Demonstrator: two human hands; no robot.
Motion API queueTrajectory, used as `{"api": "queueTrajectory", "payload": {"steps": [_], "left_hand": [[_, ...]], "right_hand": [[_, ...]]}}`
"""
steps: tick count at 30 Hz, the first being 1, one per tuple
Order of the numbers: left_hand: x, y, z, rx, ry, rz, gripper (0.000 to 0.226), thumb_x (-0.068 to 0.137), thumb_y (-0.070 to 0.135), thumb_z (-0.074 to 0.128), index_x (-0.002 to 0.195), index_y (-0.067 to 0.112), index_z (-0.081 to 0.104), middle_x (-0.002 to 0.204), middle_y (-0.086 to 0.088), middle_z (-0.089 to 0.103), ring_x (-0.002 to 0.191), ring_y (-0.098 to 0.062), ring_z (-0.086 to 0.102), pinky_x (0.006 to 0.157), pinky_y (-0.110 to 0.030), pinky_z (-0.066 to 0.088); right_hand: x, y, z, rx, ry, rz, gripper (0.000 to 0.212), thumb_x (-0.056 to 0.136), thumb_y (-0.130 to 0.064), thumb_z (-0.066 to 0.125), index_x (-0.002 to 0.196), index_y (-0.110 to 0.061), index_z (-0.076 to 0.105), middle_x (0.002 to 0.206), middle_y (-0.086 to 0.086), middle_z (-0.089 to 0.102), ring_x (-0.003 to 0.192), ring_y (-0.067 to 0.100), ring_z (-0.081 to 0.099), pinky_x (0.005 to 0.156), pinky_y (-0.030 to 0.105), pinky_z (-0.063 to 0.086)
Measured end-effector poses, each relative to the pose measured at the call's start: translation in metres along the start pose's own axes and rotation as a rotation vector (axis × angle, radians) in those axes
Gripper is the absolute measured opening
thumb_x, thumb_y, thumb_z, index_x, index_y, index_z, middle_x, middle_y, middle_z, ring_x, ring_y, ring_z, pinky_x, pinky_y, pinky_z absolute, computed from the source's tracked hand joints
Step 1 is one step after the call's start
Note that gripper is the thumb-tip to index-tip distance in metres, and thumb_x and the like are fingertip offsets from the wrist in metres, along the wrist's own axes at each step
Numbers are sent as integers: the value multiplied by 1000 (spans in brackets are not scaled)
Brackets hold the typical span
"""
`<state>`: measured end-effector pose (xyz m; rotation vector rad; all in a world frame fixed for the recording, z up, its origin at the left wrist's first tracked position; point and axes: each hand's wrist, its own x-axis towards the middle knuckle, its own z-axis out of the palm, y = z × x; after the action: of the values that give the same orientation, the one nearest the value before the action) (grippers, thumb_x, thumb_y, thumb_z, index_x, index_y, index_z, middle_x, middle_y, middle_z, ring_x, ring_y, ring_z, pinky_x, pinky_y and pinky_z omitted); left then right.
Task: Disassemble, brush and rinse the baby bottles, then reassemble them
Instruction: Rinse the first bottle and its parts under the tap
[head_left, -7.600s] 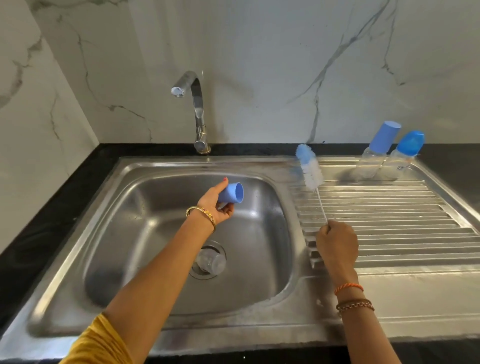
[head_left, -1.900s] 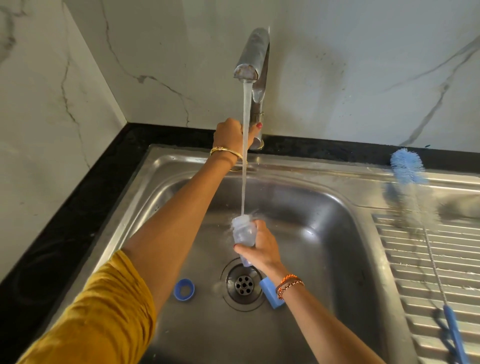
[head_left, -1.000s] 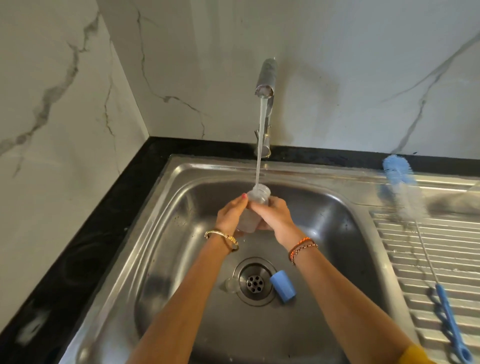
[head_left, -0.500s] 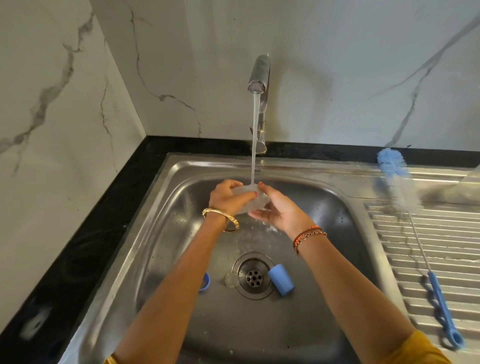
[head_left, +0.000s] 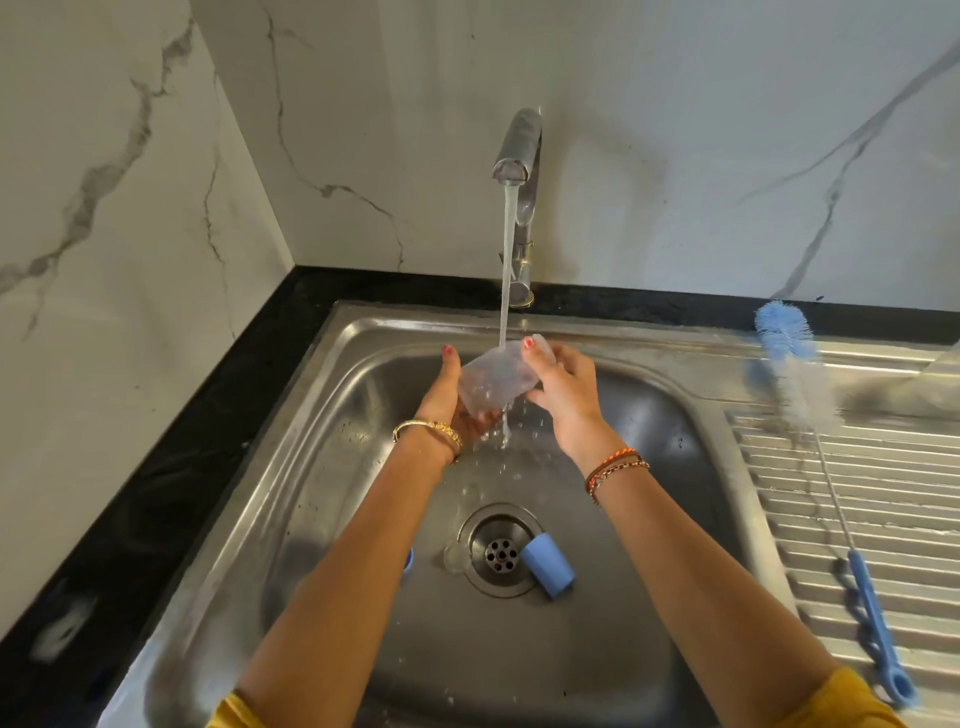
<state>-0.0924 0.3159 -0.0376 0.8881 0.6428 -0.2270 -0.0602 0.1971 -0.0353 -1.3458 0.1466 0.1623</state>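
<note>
Under the tap (head_left: 517, 150), the left hand (head_left: 457, 402) and right hand (head_left: 563, 387) grip the clear bottle (head_left: 496, 382) for rinsing; the brush (head_left: 810, 415) to the tap's right probably comes next.

A chrome tap (head_left: 517, 156) runs a thin stream of water (head_left: 506, 260) into the stainless steel sink (head_left: 332, 467), whose round perforated drain (head_left: 501, 551) sits mid-basin. A black stone countertop (head_left: 171, 493) borders the sink, under white grey-veined marble wall panels (head_left: 675, 130).
</note>
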Motion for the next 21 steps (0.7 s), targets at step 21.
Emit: {"api": "queueTrajectory", "payload": {"steps": [21], "left_hand": [[1, 1, 6, 452, 250, 487, 39, 88, 44, 54, 122, 28, 46, 115, -2, 51, 77, -8, 50, 60, -20, 41]], "right_hand": [[4, 8, 18, -163, -46, 260, 57, 77, -55, 64, 114, -13, 51, 107, 6, 61, 80, 18, 65, 69, 29, 55]]}}
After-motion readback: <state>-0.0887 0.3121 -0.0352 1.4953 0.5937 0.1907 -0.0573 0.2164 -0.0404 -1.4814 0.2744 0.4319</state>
